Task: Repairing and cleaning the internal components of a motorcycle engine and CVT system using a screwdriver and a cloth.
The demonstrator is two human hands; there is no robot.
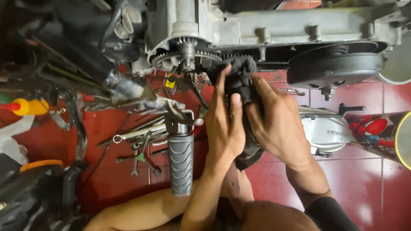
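Both my hands hold a dark grey rag (pixel 240 75) at the open side of a scooter engine case (pixel 274 25). My left hand (pixel 224 124) grips the rag from the left, fingers pointing up toward a toothed gear (pixel 186 55). From the right, my right hand (pixel 276 124) wraps the same rag. The rag's top presses against the black drive belt (pixel 274 65) between the gear and a large dark pulley (pixel 336 68). The rag's lower end hangs below my palms.
A grey ribbed rubber footpeg (pixel 180 164) sticks out just left of my left forearm. Several wrenches (pixel 137 141) lie on the red tiled floor (pixel 364 179). A silver engine cover (pixel 327 132) lies to the right. A yellow-handled screwdriver (pixel 28 107) is at far left.
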